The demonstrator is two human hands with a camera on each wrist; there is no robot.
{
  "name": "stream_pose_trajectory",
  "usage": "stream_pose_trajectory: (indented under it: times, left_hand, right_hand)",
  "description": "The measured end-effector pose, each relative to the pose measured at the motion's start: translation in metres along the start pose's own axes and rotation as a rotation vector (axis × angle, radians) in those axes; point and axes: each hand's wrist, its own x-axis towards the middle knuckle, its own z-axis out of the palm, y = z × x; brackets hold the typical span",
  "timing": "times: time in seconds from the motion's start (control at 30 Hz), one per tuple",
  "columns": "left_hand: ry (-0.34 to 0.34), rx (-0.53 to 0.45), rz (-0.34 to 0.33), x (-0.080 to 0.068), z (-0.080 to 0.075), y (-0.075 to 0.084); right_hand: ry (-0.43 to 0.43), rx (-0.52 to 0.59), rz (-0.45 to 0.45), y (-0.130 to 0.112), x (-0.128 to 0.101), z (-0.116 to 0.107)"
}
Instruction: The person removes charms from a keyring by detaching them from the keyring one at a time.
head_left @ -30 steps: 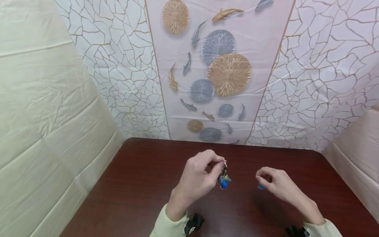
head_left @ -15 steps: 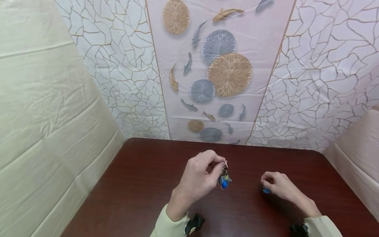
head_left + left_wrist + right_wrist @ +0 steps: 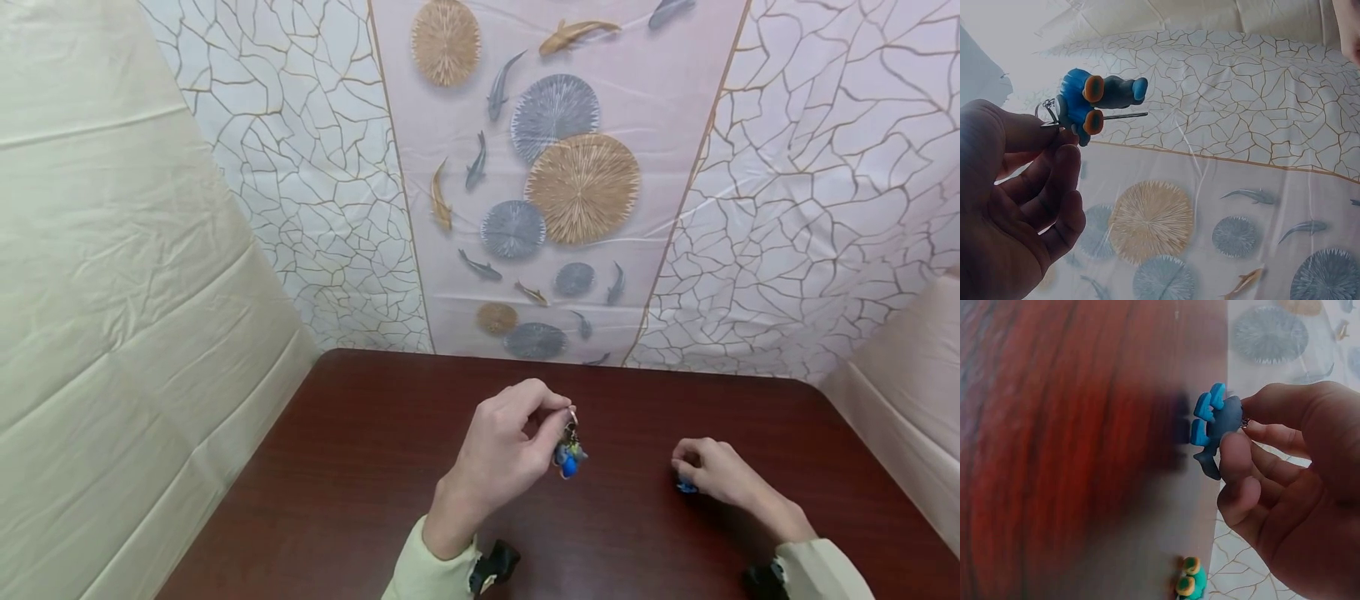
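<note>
Right hand (image 3: pixel 716 475) shifted rightward, pinching one charm (image 3: pixel 1225 417), left hand (image 3: pixel 498 442) pinching one keychain (image 3: pixel 1075 94)

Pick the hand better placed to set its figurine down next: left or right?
Right, likely: right hand holds its blue-shoed figurine low by the tabletop, feet toward it; left hand holds its keychain figure higher.

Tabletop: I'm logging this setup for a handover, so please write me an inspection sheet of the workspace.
Surface: dark reddish-brown tabletop.
Job's things: blue-and-grey keyring figure; grey figure with light-blue parts.
Clutter: green-and-yellow item, cut off at the right wrist view's lower edge.
Hands: left hand holds the keyring figure raised; right hand holds the grey figure low, contact with the tabletop unclear.
Cables: nothing seen.
Surroundings: patterned backdrop behind, pale cloth at both sides.
</note>
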Motion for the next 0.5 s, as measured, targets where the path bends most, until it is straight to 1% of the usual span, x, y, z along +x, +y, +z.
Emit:
stream_pose_trajectory:
  times: [0.27, 0.37, 0.5]
  left_hand:
    - [-0.007, -0.008, -0.011, 0.0003, -0.0007, 0.0007]
    - [-0.009, -0.007, -0.016, 0.0001, -0.0011, 0.0008]
    - [-0.008, -0.003, -0.016, 0.0000, -0.0010, 0.0009]
  right_hand:
    - [-0.020, 0.009, 0.033, 0.0024, -0.0001, -0.0029]
    - [-0.022, 0.004, 0.023, 0.0014, 0.0004, -0.0054]
    - [-0.010, -0.033, 0.004, -0.0049, 0.0010, -0.0095]
